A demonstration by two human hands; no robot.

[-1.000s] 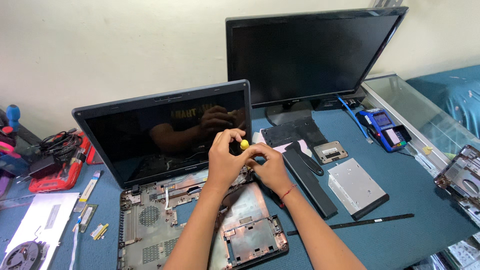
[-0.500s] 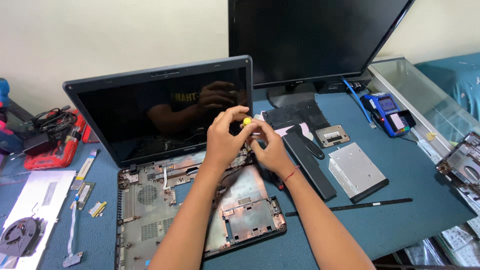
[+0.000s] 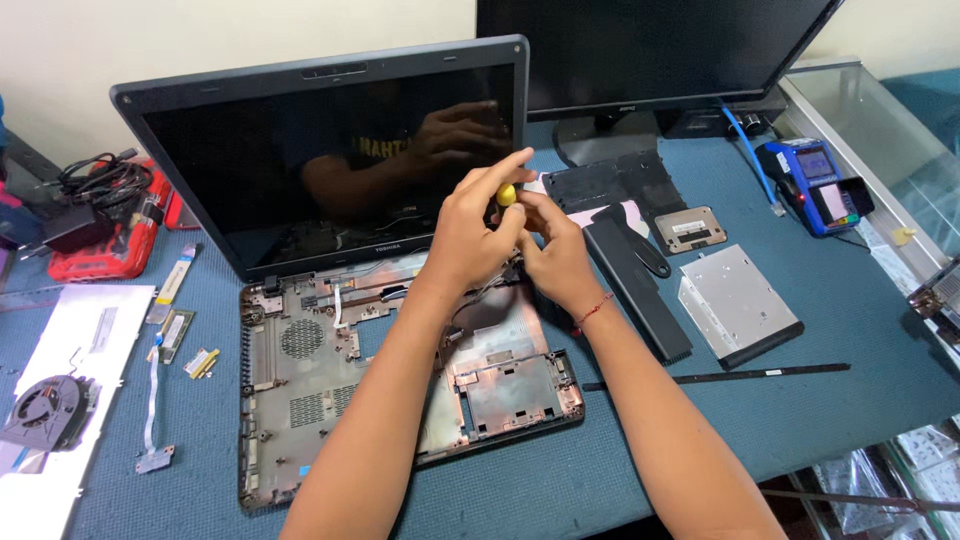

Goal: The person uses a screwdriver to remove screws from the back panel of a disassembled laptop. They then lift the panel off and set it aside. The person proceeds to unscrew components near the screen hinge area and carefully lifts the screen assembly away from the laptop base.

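- Gripping a yellow-tipped screwdriver [image 3: 506,194] at frame centre, the left hand [image 3: 468,235] has fingers clenched around it.
- Right hand [image 3: 556,252] steadies it above the opened laptop base [image 3: 300,390] on the blue surface [image 3: 840,330].

A repair workshop: gutted laptop [image 3: 400,370], loose parts, monitor [image 3: 640,50].

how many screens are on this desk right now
2: the opened grey laptop's dark screen behind the hands, and the black desktop monitor at the back right. The blue handheld device also has a small display.
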